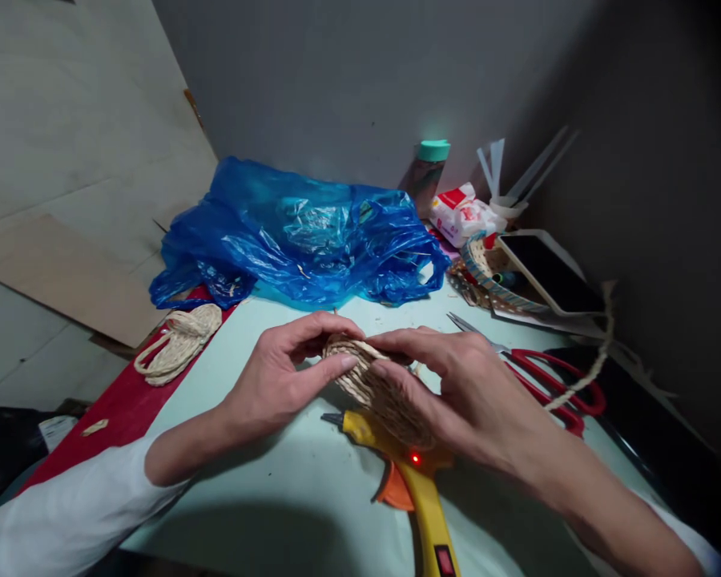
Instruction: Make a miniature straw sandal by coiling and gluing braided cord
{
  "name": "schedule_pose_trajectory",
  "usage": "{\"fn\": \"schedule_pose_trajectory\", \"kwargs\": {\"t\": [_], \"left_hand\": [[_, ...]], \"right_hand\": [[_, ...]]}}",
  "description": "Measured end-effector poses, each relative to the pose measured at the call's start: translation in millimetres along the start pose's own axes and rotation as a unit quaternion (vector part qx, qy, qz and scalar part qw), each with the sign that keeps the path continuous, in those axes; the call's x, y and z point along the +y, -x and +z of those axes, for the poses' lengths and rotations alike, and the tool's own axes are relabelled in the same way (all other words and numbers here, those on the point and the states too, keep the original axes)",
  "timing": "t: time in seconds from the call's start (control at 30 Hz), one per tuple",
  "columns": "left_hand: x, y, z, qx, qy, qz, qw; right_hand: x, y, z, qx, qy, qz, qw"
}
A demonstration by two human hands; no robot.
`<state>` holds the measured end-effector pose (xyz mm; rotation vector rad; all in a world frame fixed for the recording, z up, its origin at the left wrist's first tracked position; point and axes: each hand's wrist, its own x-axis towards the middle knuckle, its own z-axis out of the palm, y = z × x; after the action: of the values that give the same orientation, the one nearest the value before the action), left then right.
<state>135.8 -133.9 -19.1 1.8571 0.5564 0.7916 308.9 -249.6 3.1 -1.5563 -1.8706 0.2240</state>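
Note:
A coiled piece of braided straw cord is held up over the middle of the table, tilted. My left hand pinches its left edge between thumb and fingers. My right hand grips the upper right part, thumb in front and fingers behind, hiding some of the coil. Just under it, a yellow glue gun with an orange trigger and a lit red light lies on the pale green table, its dark nozzle toward the left. A length of braided cord shows beyond my right forearm.
Red-handled scissors lie at the right, near a phone or tablet on a round basket. A blue plastic bag spreads along the back, beside a green-capped bottle. A cord bundle lies on red cloth at left.

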Motion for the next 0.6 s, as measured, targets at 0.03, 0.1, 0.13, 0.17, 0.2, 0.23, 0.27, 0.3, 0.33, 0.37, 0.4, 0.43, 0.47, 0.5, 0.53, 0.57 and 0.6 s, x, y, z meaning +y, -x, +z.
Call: {"fn": "schedule_pose_trajectory", "kwargs": {"t": [0.03, 0.1, 0.13, 0.17, 0.2, 0.23, 0.27, 0.3, 0.33, 0.37, 0.4, 0.43, 0.47, 0.5, 0.53, 0.57, 0.6], "left_hand": [[-0.1, -0.4, 0.5, 0.001, 0.010, -0.010, 1.000], [0.1, -1.8, 1.0, -0.002, 0.034, -0.035, 0.999], [0.3, -2.7, 1.0, -0.003, 0.046, -0.047, 0.998], [0.5, -3.7, 0.8, -0.008, 0.057, -0.057, 0.997], [0.5, -4.6, 0.3, -0.013, 0.067, -0.064, 0.996], [0.5, -5.3, -0.4, -0.018, 0.076, -0.071, 0.994], [0.2, -5.7, -1.2, -0.022, 0.084, -0.078, 0.993], [-0.1, -5.8, -2.0, -0.027, 0.092, -0.084, 0.992], [-0.6, -5.7, -2.8, -0.031, 0.100, -0.093, 0.990], [-1.1, -5.4, -3.3, -0.033, 0.109, -0.102, 0.988], [-1.7, -5.1, -3.5, -0.033, 0.121, -0.113, 0.986], [-2.2, -5.0, -3.5, -0.032, 0.138, -0.123, 0.982], [-2.7, -5.3, -3.4, -0.029, 0.160, -0.133, 0.978], [-3.2, -6.1, -3.3, -0.023, 0.186, -0.142, 0.972], [-3.6, -7.6, -3.4, -0.012, 0.213, -0.151, 0.965], [-4.2, -9.6, -3.9, 0.003, 0.240, -0.159, 0.958], [-4.8, -12.2, -4.9, 0.022, 0.264, -0.164, 0.950]], "right_hand": [[1.8, -0.3, -2.4, -0.002, 0.001, -0.004, 1.000], [4.9, -0.9, -6.5, 0.003, 0.006, -0.020, 1.000], [5.9, -1.1, -8.0, 0.006, 0.006, -0.027, 1.000], [6.7, -1.2, -9.3, 0.011, 0.006, -0.034, 0.999], [7.2, -1.1, -10.3, 0.015, 0.006, -0.038, 0.999], [7.5, -1.0, -11.0, 0.021, 0.007, -0.041, 0.999], [7.9, -0.7, -11.4, 0.026, 0.006, -0.042, 0.999], [8.5, -0.4, -11.5, 0.034, 0.003, -0.046, 0.998], [9.5, -0.2, -11.4, 0.043, -0.001, -0.050, 0.998], [10.9, -0.1, -10.9, 0.052, -0.005, -0.053, 0.997], [12.9, -0.2, -10.4, 0.063, -0.009, -0.056, 0.996], [15.4, -0.4, -9.7, 0.074, -0.010, -0.055, 0.996], [18.6, -0.8, -9.2, 0.089, -0.004, -0.051, 0.995], [22.1, -1.3, -8.8, 0.109, 0.007, -0.043, 0.993], [26.0, -1.9, -8.7, 0.130, 0.020, -0.031, 0.991], [30.0, -2.6, -8.9, 0.153, 0.032, -0.017, 0.988], [33.9, -3.2, -9.4, 0.173, 0.042, 0.000, 0.984]]}}
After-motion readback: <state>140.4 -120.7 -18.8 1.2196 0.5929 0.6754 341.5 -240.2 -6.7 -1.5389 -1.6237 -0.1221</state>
